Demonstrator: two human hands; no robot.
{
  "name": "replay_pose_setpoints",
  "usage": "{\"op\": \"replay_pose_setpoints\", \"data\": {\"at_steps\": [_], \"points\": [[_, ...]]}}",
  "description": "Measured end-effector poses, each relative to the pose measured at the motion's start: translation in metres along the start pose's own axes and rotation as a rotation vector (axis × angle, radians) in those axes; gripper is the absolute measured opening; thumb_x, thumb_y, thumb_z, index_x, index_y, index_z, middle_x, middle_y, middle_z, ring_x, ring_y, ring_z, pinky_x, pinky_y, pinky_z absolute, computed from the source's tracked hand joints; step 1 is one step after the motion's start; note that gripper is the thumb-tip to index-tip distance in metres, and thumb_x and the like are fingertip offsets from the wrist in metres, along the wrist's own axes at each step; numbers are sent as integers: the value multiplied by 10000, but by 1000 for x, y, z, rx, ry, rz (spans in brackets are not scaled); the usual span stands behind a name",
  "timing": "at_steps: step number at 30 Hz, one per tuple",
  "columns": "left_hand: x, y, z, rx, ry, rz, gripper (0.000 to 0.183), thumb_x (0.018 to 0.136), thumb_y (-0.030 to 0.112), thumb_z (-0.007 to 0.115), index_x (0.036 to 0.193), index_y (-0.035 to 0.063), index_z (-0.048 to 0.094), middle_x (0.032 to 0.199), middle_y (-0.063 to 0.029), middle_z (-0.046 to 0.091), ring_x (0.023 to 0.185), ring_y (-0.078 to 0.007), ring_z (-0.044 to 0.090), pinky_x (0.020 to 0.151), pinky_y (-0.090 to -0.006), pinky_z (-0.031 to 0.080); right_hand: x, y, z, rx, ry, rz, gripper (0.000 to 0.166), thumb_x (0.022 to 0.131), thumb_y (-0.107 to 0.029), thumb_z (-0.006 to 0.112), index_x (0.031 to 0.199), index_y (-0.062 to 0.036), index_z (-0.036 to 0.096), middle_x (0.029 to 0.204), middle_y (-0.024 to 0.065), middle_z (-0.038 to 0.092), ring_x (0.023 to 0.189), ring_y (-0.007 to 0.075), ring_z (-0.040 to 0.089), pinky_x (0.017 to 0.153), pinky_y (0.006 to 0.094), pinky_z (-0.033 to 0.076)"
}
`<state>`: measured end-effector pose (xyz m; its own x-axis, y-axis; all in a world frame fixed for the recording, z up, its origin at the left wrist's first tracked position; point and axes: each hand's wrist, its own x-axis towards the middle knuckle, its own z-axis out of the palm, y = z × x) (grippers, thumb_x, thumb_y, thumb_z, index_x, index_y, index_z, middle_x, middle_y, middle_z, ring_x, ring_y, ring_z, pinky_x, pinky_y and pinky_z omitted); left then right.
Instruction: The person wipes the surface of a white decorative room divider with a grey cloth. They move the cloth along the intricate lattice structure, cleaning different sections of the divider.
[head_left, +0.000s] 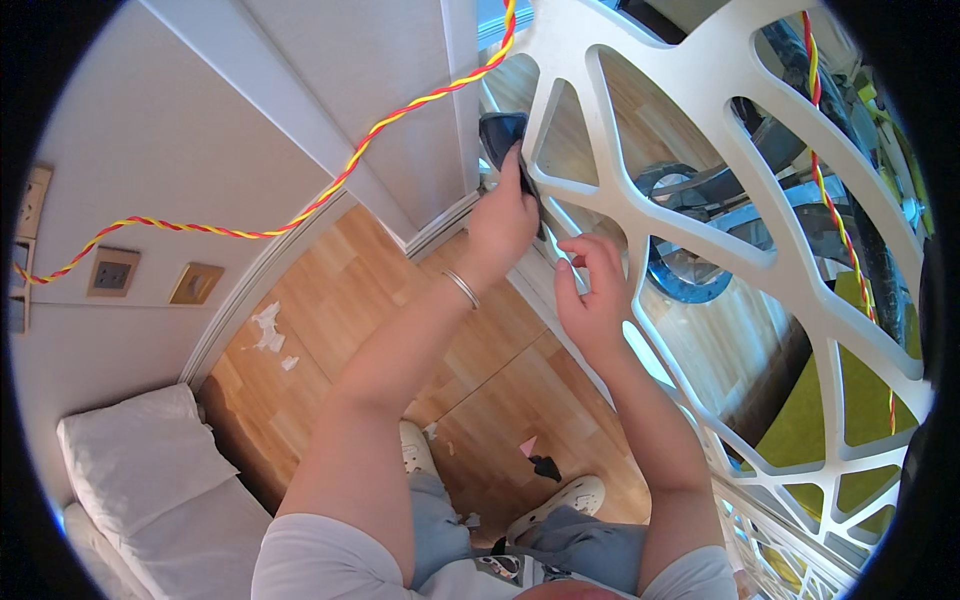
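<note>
My left hand (506, 225) grips a dark cloth (501, 133), folded over the left edge of a white cut-out lattice panel (690, 82). Part of the cloth hangs down behind my fingers. A silver bangle (460, 289) circles my left wrist. Lower and to the right, my right hand (596, 296) is beside the panel's edge, its fingers bent and apart from the thumb, with nothing visible in it. Whether its fingertips touch the panel I cannot tell.
A twisted red and yellow cord (360, 154) crosses in front of the wall. Through the panel show a round metal base (690, 289) and a green mat (795, 405). Paper scraps (268, 328) and a black scrap (546, 468) lie on the wood floor. White cushions (150, 457) sit left.
</note>
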<state>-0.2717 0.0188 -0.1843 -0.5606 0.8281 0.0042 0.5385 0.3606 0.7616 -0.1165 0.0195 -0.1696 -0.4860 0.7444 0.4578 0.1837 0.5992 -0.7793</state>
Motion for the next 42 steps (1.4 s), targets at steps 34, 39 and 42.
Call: {"op": "replay_pose_setpoints", "data": {"at_steps": [34,39,42], "points": [[31,-78,84,-1139,-121,-355,342,793,-28,440,1098,-52,593,1022,-167,656,1014,-270,595,915,-356,444,-10,6,11,-53,-75,44,306,797,34,603,1096,-20,563,1039,123,555,903,221,555,816,320,462],[13,-89,97,-981,-180,-288,394,812,-23,446,1195,-48,530,1061,-166,636,1032,-261,591,934,-339,445,-22,14,5,-84,-84,85,291,802,25,612,1086,-20,568,1022,129,559,887,221,560,808,316,464],[-20,-89,103,-574,-155,-47,429,816,15,495,1240,-42,490,1146,-231,616,1058,-345,596,957,-374,448,-24,17,2,-79,-95,95,290,804,20,617,1088,-21,570,1016,128,563,878,224,565,801,316,467]]}}
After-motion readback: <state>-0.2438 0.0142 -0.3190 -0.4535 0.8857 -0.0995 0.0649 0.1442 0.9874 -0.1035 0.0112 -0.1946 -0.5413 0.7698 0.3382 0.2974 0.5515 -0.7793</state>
